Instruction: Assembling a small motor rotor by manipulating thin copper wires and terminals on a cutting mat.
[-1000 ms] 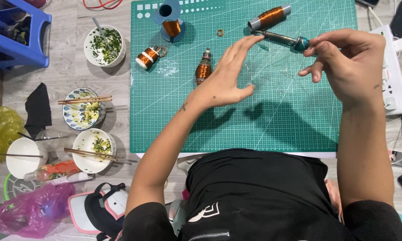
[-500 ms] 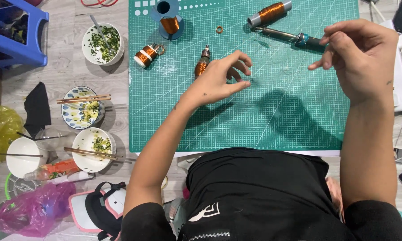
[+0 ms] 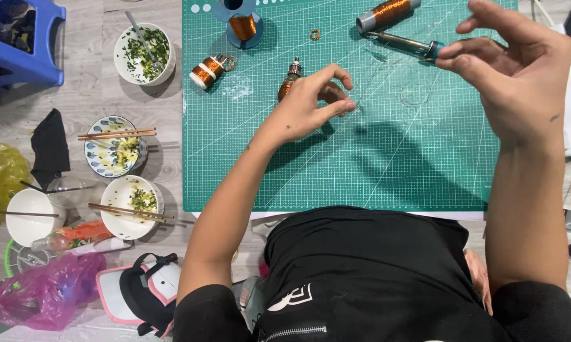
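Note:
My left hand point(image 3: 307, 104) hovers over the middle of the green cutting mat point(image 3: 374, 171). Its thumb and fingertips are pinched together and nothing shows between them. A small bulb-shaped copper coil point(image 3: 288, 83) lies just behind it. My right hand point(image 3: 520, 82) is raised at the mat's far right, thumb and forefinger pinched at the teal end of a slim metal tool point(image 3: 399, 42) that lies on the mat. A faint loop of thin wire point(image 3: 415, 95) rests on the mat between the hands.
Copper wire spools lie at the mat's far edge: a grey-ended spool point(image 3: 387, 12), a blue spool point(image 3: 241, 25), a small spool point(image 3: 208, 71), plus a small ring point(image 3: 314, 34). Food bowls with chopsticks point(image 3: 114, 144), a blue stool point(image 3: 22, 44) and a pink bag point(image 3: 41, 294) crowd the left floor.
My left hand has pulled back from the tool toward the mat's middle and closed from spread fingers into a pinch. My right hand has stayed at the tool's teal end.

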